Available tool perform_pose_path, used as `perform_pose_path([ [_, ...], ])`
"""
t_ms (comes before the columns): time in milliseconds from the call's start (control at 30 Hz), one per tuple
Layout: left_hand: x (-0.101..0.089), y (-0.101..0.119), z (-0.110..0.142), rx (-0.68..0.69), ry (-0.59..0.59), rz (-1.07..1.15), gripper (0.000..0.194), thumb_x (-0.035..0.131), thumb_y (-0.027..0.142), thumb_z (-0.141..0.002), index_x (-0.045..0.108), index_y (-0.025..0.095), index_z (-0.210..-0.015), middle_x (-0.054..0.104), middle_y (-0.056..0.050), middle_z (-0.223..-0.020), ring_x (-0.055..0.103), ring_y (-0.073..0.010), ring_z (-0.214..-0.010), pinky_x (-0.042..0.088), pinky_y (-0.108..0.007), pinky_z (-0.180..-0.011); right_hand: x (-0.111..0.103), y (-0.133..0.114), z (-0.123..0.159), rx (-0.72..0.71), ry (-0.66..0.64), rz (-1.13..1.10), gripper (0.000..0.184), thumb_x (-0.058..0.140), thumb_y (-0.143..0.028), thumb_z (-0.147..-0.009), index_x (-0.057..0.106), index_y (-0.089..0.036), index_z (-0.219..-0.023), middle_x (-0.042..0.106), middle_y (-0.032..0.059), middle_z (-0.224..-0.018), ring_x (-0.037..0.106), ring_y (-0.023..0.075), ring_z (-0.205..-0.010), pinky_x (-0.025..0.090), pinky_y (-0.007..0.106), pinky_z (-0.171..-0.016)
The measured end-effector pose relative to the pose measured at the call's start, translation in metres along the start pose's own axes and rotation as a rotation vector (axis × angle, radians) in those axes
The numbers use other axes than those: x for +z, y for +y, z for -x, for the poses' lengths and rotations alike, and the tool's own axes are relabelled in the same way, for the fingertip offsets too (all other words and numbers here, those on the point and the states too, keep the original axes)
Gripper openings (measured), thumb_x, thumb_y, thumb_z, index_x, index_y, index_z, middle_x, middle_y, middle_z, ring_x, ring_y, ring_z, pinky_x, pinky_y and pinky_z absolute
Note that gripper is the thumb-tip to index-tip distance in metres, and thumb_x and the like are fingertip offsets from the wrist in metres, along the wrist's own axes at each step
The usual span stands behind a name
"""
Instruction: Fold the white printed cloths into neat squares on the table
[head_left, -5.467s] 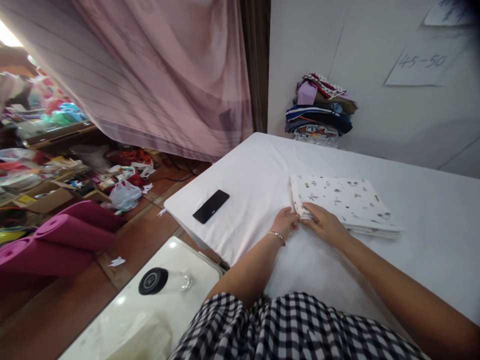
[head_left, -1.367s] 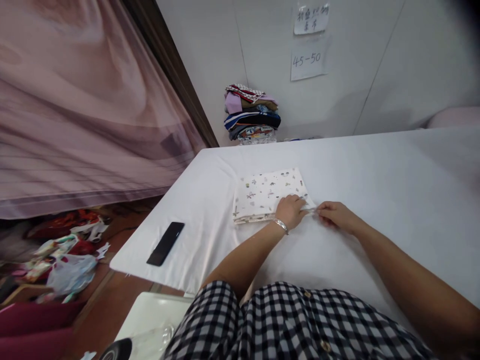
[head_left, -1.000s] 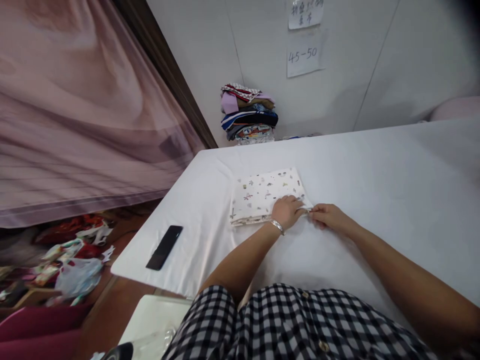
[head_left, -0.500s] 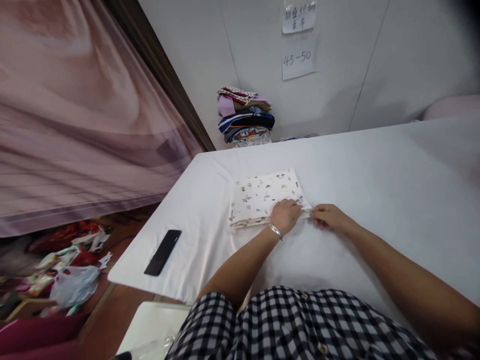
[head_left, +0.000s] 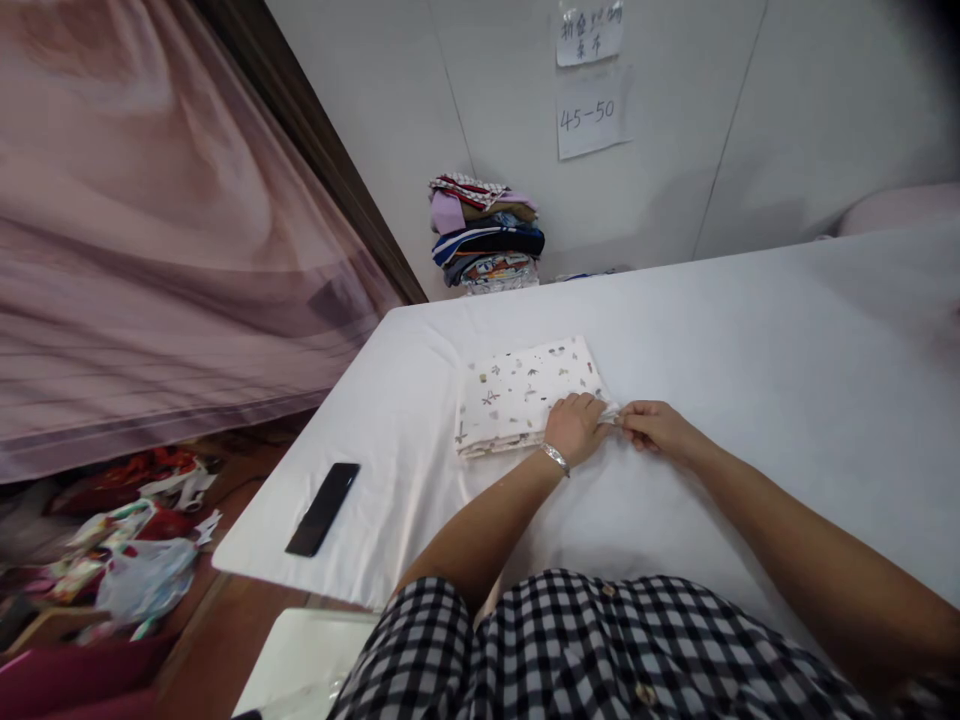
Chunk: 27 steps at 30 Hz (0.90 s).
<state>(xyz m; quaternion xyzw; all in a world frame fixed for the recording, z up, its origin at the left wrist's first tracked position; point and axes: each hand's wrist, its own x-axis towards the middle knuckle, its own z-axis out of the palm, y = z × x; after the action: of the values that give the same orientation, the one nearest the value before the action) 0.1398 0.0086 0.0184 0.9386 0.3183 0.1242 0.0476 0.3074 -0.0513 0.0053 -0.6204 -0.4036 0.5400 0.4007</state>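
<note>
A folded white cloth (head_left: 517,385) printed with small motifs lies on the white-covered table in front of me, its layers showing along the near edge. My left hand (head_left: 576,428), with a silver bracelet at the wrist, rests over its near right part. The fingers bend down onto the fabric, and the thumb side grips near the corner. Just right of it, my right hand (head_left: 654,425) pinches the bunched near right corner between thumb and fingers. The right fingertips partly hide the corner.
A black phone (head_left: 323,508) lies at the table's left side. A stack of folded textiles (head_left: 487,235) stands against the wall at the back, below two paper signs (head_left: 589,120). A pink curtain (head_left: 187,220) hangs left. Bags (head_left: 146,578) litter the floor; a white stool-like surface (head_left: 300,650) sits near me.
My right hand has shifted slightly up and left with the cloth's corner, which is now more bunched. My left hand has slid slightly right. The view has moved a little.
</note>
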Motion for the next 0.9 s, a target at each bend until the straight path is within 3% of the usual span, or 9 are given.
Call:
perform_pose_path([
  [233, 0.001, -0.004, -0.005, -0.158, 0.071, 0.156, 0.019, 0.056, 0.032, -0.088, 0.063, 0.02, -0.1, 0.064, -0.004, -0.093, 0.056, -0.0182, -0.089, 0.042, -0.029, -0.076, -0.02, -0.003, 0.002, 0.04, 0.061, 0.119, 0.018, 0.062, -0.035, -0.072, 0.059, -0.018, -0.067, 0.062, 0.0013, -0.058, 0.046, 0.0079, -0.04, 0.028, 0.022, -0.037],
  [367, 0.001, -0.002, -0.003, -0.154, 0.093, 0.18, 0.019, 0.056, 0.032, -0.087, 0.063, 0.02, -0.1, 0.064, -0.004, -0.094, 0.056, -0.0182, -0.09, 0.043, -0.029, -0.078, -0.011, 0.0, 0.002, 0.079, -0.022, 0.198, 0.022, 0.064, -0.037, -0.072, 0.057, -0.018, -0.062, 0.064, 0.0024, -0.059, 0.046, 0.0077, -0.039, 0.03, 0.022, -0.037],
  [500, 0.002, -0.001, 0.0, -0.119, 0.105, 0.174, 0.019, 0.057, 0.029, -0.086, 0.062, 0.02, -0.101, 0.063, -0.004, -0.099, 0.055, -0.0183, -0.093, 0.043, -0.029, -0.08, -0.001, 0.002, 0.0, 0.026, 0.021, 0.231, 0.021, 0.064, -0.035, -0.071, 0.056, -0.018, -0.06, 0.062, 0.0007, -0.055, 0.049, 0.0081, -0.04, 0.036, 0.021, -0.041],
  [700, 0.008, 0.003, 0.008, -0.019, 0.159, 0.131, 0.023, 0.055, 0.03, -0.086, 0.06, 0.019, -0.105, 0.061, -0.006, -0.107, 0.053, -0.0198, -0.099, 0.043, -0.033, -0.084, 0.0, -0.001, 0.0, 0.013, -0.019, -0.008, 0.021, 0.062, -0.035, -0.069, 0.053, -0.019, -0.059, 0.055, -0.0026, -0.05, 0.043, 0.0065, -0.038, 0.027, 0.021, -0.037],
  [833, 0.01, 0.006, 0.011, -0.016, 0.161, 0.084, 0.038, 0.063, 0.037, -0.079, 0.057, 0.017, -0.11, 0.06, -0.008, -0.109, 0.052, -0.0233, -0.101, 0.042, -0.036, -0.085, 0.002, -0.005, 0.004, 0.033, -0.04, -0.136, 0.024, 0.066, -0.037, -0.065, 0.053, -0.018, -0.06, 0.052, -0.0037, -0.049, 0.039, 0.0051, -0.037, 0.019, 0.021, -0.035],
  [900, 0.009, 0.007, 0.009, -0.029, 0.159, 0.06, 0.036, 0.063, 0.037, -0.079, 0.057, 0.017, -0.109, 0.061, -0.008, -0.108, 0.053, -0.0242, -0.1, 0.042, -0.037, -0.084, 0.001, -0.008, 0.005, 0.014, -0.062, -0.177, 0.025, 0.068, -0.038, -0.065, 0.054, -0.018, -0.062, 0.053, -0.0039, -0.051, 0.039, 0.0046, -0.038, 0.02, 0.02, -0.036],
])
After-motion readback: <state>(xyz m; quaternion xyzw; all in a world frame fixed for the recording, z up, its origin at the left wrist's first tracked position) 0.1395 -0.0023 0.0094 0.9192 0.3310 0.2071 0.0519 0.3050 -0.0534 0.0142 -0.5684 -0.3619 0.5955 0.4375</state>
